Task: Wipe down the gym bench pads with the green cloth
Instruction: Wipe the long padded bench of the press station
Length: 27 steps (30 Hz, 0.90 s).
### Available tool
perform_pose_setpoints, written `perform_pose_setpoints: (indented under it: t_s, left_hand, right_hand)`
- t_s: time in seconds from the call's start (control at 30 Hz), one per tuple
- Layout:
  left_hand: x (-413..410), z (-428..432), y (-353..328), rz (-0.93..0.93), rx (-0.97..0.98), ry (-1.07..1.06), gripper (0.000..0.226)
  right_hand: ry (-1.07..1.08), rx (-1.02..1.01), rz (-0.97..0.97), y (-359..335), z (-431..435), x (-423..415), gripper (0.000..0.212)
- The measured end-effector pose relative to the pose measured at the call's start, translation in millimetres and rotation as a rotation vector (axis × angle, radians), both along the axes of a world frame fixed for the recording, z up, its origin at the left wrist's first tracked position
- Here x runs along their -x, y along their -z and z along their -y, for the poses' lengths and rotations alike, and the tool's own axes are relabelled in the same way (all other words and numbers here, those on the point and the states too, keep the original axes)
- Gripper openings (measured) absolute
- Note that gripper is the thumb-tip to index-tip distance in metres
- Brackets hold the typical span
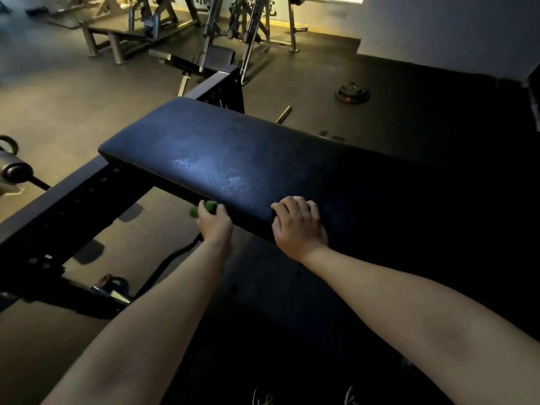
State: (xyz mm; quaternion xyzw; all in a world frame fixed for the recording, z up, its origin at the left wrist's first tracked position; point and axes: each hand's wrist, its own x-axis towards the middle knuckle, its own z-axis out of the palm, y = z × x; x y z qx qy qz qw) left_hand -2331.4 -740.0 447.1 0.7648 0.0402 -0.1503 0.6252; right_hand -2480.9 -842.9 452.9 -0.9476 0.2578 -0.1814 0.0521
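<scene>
A dark padded bench pad (pixel 233 153) runs across the middle of the head view, with a damp sheen near its front edge. My left hand (pixel 214 225) grips the bunched green cloth (pixel 204 208) against the pad's near side edge, just below the top surface. Most of the cloth is hidden inside the hand. My right hand (pixel 298 226) rests on the pad's near edge to the right, fingers curled over the rim onto the top.
The black steel frame (pixel 67 206) with adjustment holes runs left from under the pad. A barbell end (pixel 17 171) sticks in at the far left. A weight plate (pixel 352 93) lies on the floor beyond. Other benches and racks (pixel 187 30) stand at the back.
</scene>
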Motion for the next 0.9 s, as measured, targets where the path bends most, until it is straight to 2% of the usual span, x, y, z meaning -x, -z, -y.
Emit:
perform_pose_setpoints:
  t_s: [0.07,0.23,0.33,0.53,0.6,0.67,0.77,0.83,0.9]
  left_hand:
    - [3.1,14.3,5.7,-0.047,0.009,-0.013,0.068]
    - [34.3,13.2,18.1,0.039,0.016,-0.100,0.021]
    - [66.8,14.3,8.0,0.154,-0.054,-0.055,0.023]
    - [108.8,-11.8,7.9,0.400,-0.170,0.273,0.020]
    - [105.2,-13.3,3.5,0.430,-0.133,0.259,0.020]
    - [90.7,-6.0,-1.3,0.372,-0.074,0.129,0.023]
    - [60.8,14.4,-7.0,0.131,0.027,-0.049,0.023]
    - [50.2,25.4,-9.7,0.001,0.065,-0.079,0.020]
    - [49.8,29.4,-8.1,-0.045,0.033,-0.069,0.027]
  right_hand:
    - [-0.007,0.007,-0.010,1.2,0.3,0.0,0.030]
    - [0.000,0.046,-0.015,4.7,-0.6,-2.5,0.032]
    - [0.003,0.056,-0.021,5.8,-1.0,-3.2,0.033]
    - [-0.001,0.047,0.030,4.7,-0.5,-1.0,0.031]
    - [-0.013,0.028,0.065,5.2,0.8,-0.3,0.030]
    - [-0.028,0.017,0.099,5.2,1.5,0.4,0.028]
    - [-0.039,-0.011,0.124,3.9,1.8,2.2,0.028]
    - [-0.050,-0.031,0.110,2.0,2.0,2.1,0.028]
    - [-0.058,-0.048,0.124,0.6,4.2,1.6,0.029]
